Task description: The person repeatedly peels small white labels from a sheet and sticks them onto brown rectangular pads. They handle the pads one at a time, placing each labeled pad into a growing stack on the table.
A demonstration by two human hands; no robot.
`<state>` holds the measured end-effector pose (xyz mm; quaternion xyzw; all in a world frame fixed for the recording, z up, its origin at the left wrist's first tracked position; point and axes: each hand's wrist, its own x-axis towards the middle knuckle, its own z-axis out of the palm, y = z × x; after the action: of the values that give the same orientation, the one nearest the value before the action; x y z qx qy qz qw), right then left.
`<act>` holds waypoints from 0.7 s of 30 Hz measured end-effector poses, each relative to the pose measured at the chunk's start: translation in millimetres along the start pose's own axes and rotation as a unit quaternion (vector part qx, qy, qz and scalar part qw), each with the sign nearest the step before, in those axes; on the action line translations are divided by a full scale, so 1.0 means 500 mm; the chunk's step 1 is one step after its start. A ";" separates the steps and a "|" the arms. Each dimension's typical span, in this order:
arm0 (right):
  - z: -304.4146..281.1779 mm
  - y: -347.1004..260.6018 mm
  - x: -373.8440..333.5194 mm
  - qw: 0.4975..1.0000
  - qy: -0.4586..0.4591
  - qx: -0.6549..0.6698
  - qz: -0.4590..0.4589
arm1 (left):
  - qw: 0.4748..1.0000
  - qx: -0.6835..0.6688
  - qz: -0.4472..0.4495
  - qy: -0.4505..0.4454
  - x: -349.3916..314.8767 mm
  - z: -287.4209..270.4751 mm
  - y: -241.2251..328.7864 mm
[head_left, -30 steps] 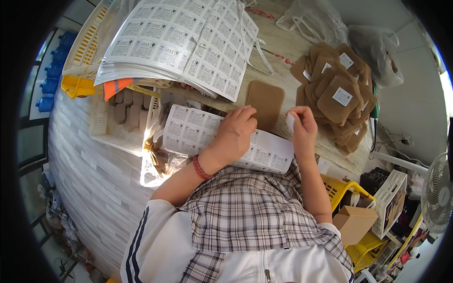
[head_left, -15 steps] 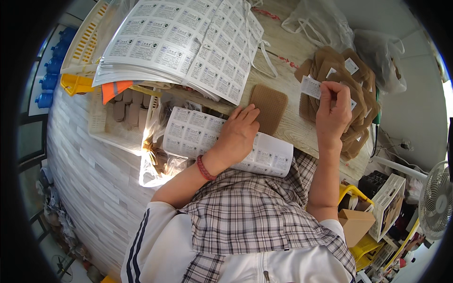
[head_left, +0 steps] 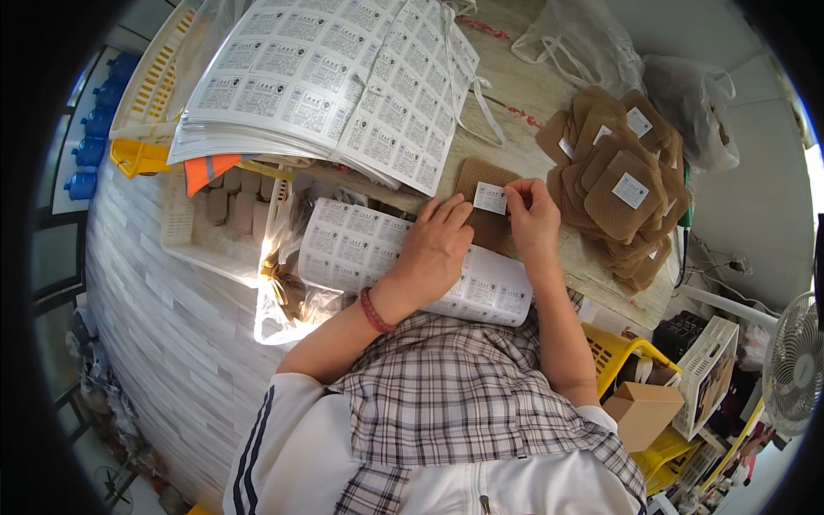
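Single pad (head_left: 491,233) on tabletop (head_left: 502,81). Loose label (head_left: 490,198) over single pad. Pad pile (head_left: 606,208) right of it, other labels (head_left: 631,190) on the pile. Sheet stack (head_left: 296,64) left of and behind it. Label sheet (head_left: 343,243) before it, extending left. Crate (head_left: 178,228) well left of it. Fan (head_left: 794,365) well right and before it.

This looked to us like a small workshop: we saw a stack of label sheets (head_left: 283,81) and a heap of brown pads (head_left: 608,204) on a worktable (head_left: 519,142), near a plastic crate (head_left: 177,215) and a fan (head_left: 794,369).
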<state>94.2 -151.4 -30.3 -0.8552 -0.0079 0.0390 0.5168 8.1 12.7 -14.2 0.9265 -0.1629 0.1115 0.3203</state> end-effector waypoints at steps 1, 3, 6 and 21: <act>0.000 -0.001 -0.002 1.000 0.005 -0.003 0.001 | 1.000 -0.001 0.000 0.000 0.001 -0.002 0.001; 0.001 -0.003 -0.005 1.000 0.012 -0.009 0.002 | 1.000 -0.004 -0.001 0.000 0.002 -0.002 0.002; 0.004 -0.002 -0.006 1.000 0.018 -0.008 0.002 | 1.000 -0.005 -0.002 -0.002 0.002 -0.001 0.001; 0.003 0.018 -0.009 0.995 0.016 0.096 0.031 | 1.000 0.003 0.004 0.001 0.005 -0.004 0.004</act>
<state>89.4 -154.6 -38.6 -0.8019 0.0307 0.0416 0.5952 9.7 11.9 -10.8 0.9268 -0.1654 0.1145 0.3170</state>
